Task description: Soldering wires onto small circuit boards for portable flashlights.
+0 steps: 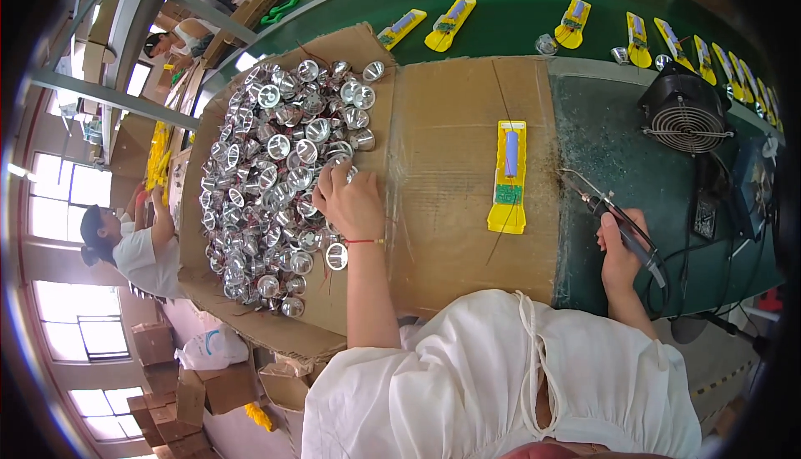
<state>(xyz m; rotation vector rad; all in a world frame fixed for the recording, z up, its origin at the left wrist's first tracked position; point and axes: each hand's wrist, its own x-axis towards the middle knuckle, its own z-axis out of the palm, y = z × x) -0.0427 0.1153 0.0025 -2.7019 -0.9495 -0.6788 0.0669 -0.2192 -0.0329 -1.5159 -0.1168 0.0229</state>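
Observation:
My left hand (pixel 350 206) reaches over the box of silver reflector cups (pixel 279 146), its fingers bent around a small shiny reflector cup (pixel 351 174) at the pile's right edge. Fingers partly hide that cup. My right hand (pixel 622 250) grips a soldering iron (pixel 632 238) by its dark handle, the bent metal tip pointing up and left. Between both hands a yellow flashlight housing (pixel 506 219) lies lengthwise on the cardboard sheet (pixel 442 175). Inside it sit a purple cylindrical battery (pixel 511 154) and a green circuit board (pixel 508 194); thin wires stick out at both ends.
Along the far side runs a green conveyor belt (pixel 509 17) with several yellow housings and loose reflector cups. At the right stand a black fan (pixel 688 113) and a small tray (pixel 705 219) with cables beside it. Two people work at the left.

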